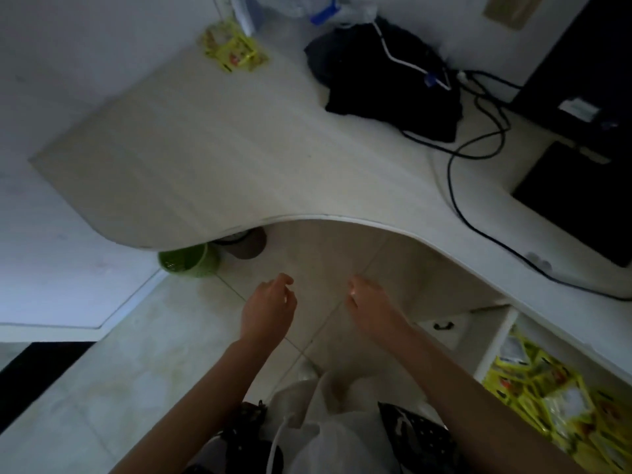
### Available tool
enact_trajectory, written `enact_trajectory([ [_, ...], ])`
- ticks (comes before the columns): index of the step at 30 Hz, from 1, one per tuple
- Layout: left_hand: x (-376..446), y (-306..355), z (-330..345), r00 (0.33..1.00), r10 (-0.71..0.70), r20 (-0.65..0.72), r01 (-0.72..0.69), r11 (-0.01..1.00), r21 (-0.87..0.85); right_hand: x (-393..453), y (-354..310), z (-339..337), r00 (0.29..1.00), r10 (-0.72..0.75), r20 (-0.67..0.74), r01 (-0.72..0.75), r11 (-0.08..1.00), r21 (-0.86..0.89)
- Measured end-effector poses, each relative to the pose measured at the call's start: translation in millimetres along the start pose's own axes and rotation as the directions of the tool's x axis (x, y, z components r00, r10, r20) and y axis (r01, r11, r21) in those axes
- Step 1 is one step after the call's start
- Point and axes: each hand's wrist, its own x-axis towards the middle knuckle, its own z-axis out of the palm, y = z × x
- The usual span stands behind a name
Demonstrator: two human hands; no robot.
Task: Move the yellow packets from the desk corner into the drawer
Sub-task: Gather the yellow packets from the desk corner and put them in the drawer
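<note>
Head view: a pale desk (212,159) with a curved near edge fills the upper half of the picture. A small heap of yellow packets (234,49) lies at its far corner, against the wall and just beside a clear plastic bag (318,6) that sits along the far edge. A black bundle (386,80) rests on the tabletop to the right of the heap, with a white cable (403,61) lying over it and black cables (478,145) trailing from it toward the right edge of the desk. At the lower right an open drawer (496,343) stands below the desk edge, and more yellow packets (564,405) lie loose inside it. Both hands hang in front of the desk's near edge, over the tiled floor, well apart from either lot of packets. The left hand (268,311) holds nothing, its fingers loosely curled. The right hand (371,304) also holds nothing, its fingers relaxed and bent downward. The 2 hands are apart and touch nothing. A green bin (188,261) stands on the floor under the desk's left near edge.
</note>
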Motion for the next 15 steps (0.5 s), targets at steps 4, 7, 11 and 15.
enact_trajectory([
  [4, 49.6, -18.8, -34.0, 0.996, -0.044, -0.080, 0.041, 0.998, -0.044, 54.0, -42.6, -13.0, 0.998, -0.063, -0.016, 0.063, 0.998, -0.003],
  [7, 90.8, -26.6, -55.4, 0.990, -0.057, -0.132, 0.051, 0.997, -0.053, 97.8, -69.9, -29.7, 0.992, -0.126, -0.023, 0.124, 0.990, -0.061],
  [11, 147.0, -32.1, -76.7, 0.980, -0.073, -0.185, 0.066, 0.997, -0.040, 153.5, -99.4, -58.4, 0.980, -0.199, -0.025, 0.194, 0.972, -0.133],
  [15, 196.4, -29.6, -89.5, 0.968, -0.100, -0.232, 0.087, 0.994, -0.065, 210.2, -120.7, -85.4, 0.963, -0.268, -0.018, 0.262, 0.950, -0.171],
])
